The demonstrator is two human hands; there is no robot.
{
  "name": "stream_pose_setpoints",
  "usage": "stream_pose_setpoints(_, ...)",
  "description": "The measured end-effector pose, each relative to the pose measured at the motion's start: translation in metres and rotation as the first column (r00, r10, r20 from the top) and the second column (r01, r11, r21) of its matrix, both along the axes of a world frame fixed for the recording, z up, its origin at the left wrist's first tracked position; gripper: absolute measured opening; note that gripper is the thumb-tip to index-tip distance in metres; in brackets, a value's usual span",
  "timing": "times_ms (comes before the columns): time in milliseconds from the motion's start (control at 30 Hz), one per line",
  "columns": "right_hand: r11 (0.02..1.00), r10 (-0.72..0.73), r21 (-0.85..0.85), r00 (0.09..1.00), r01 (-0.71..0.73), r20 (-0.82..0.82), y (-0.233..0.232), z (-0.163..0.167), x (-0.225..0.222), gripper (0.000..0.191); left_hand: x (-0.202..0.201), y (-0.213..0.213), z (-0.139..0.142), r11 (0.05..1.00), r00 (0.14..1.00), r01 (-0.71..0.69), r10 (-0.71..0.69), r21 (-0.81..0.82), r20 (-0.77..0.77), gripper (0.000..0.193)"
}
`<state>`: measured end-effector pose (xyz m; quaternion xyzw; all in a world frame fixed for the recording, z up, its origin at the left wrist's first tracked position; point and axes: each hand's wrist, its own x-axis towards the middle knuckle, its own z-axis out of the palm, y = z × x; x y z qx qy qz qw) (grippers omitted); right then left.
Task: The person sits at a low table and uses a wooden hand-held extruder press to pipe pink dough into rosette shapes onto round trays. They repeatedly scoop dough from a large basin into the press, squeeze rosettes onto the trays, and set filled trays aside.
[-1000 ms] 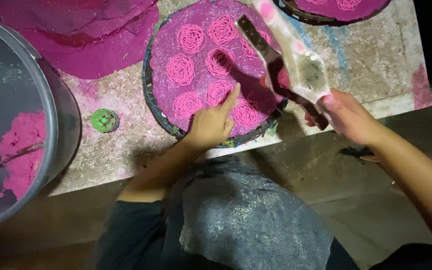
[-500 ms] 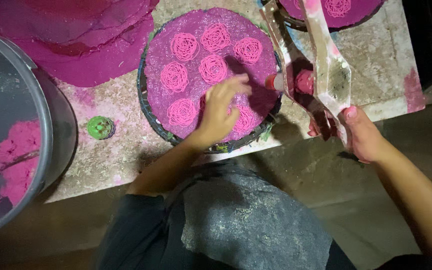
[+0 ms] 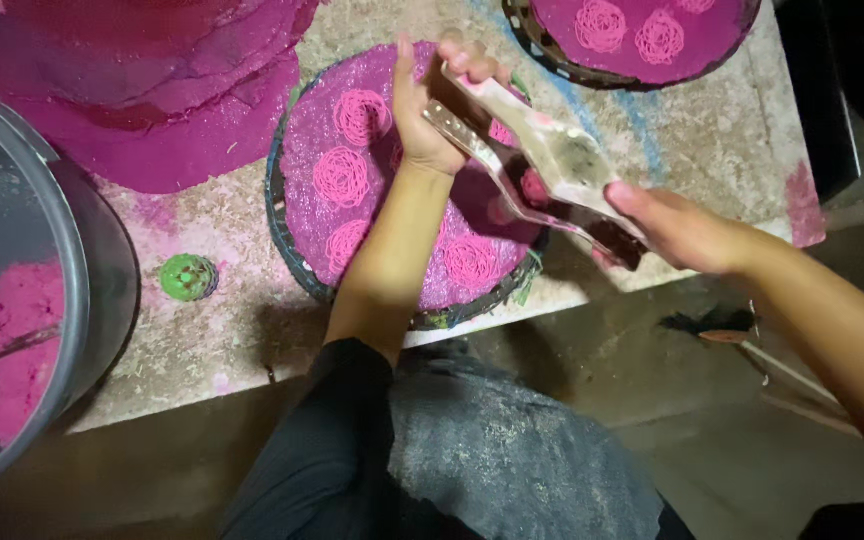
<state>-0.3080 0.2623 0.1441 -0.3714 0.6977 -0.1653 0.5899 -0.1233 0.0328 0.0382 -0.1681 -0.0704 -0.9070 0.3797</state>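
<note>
Surface: a speckled stone surface [image 3: 242, 330], stained pink in patches, is carrying the trays, with a dusty floor below it.
Left hand: the left hand [image 3: 430, 110] is reaching over the round tray [image 3: 297, 255], its fingers curling around the far end of the hinged metal press [image 3: 542, 165].
Right hand: the right hand [image 3: 687, 230] is closing on the near handles of the press, holding it tilted above the tray.
Round tray: it is lying flat on the surface, covered in pink, with coiled pink noodle nests [image 3: 340, 177] spread across it.
Second tray [image 3: 552, 45]: sitting at the far edge, also bearing pink coils.
Bucket [image 3: 62, 270]: standing at the left, holding pink dough [image 3: 17, 340].
Green cap [image 3: 188, 277]: lying between bucket and round tray.
Pink sheets [image 3: 142, 90]: piling at the far left.
</note>
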Motion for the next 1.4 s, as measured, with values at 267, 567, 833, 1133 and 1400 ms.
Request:
stream_pose_setpoints(267,0.986,0.12,-0.093,0.971,-0.142,-0.209,-0.024,-0.007,0.02,0.086,0.003,-0.026,-0.029,0.998,1.0,0.01,-0.008,0.059,-0.024,0.042)
stream_pose_setpoints(567,0.993,0.006,-0.11,0.953,-0.041,-0.302,-0.042,0.008,0.02,0.068,-0.012,-0.047,-0.018,1.0,0.999,-0.009,0.009,0.013,-0.037,0.04)
stream_pose_setpoints(833,0.997,0.061,-0.03,0.958,-0.072,-0.281,-0.033,0.017,0.013,0.073,-0.011,-0.023,-0.021,0.989,0.993,-0.075,0.063,0.125,0.104,0.042)
stream_pose_setpoints(1133,0.976,-0.03,-0.218,0.979,-0.015,-0.203,-0.045,-0.004,0.014,0.063,-0.003,-0.039,0.034,0.996,0.98,-0.073,0.06,0.06,0.188,0.043)
stream_pose_setpoints(1400,0.957,-0.073,-0.287,0.986,0.029,-0.146,-0.04,-0.024,0.002,0.049,0.007,-0.011,-0.066,0.9,0.364,0.408,-0.004,-0.155,0.932,0.026)
